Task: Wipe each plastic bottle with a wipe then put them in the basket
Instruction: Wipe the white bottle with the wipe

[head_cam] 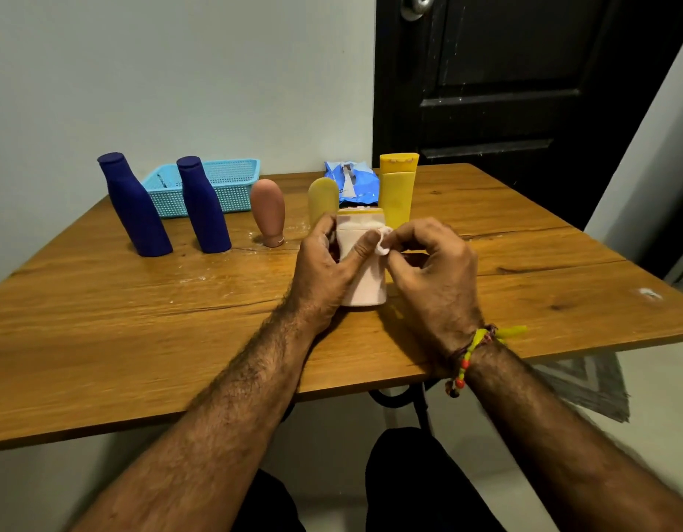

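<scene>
pink bottle (pixel 361 270) stands gripped between both hands, wipe (pixel 383 243) pinched against it.

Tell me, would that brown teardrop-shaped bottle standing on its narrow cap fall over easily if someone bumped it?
Probably yes. The brown bottle stands on its small cap with the wide rounded body above, so it looks top-heavy and apt to tip. Once down, its rounded sides would likely let it roll on the table. It looks like plastic, so probably not fragile.

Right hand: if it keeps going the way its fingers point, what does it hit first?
The right hand pinches a small wipe and points left, so it would likely meet the pink bottle first, which the left hand grips. The wipe looks already against it.
</scene>
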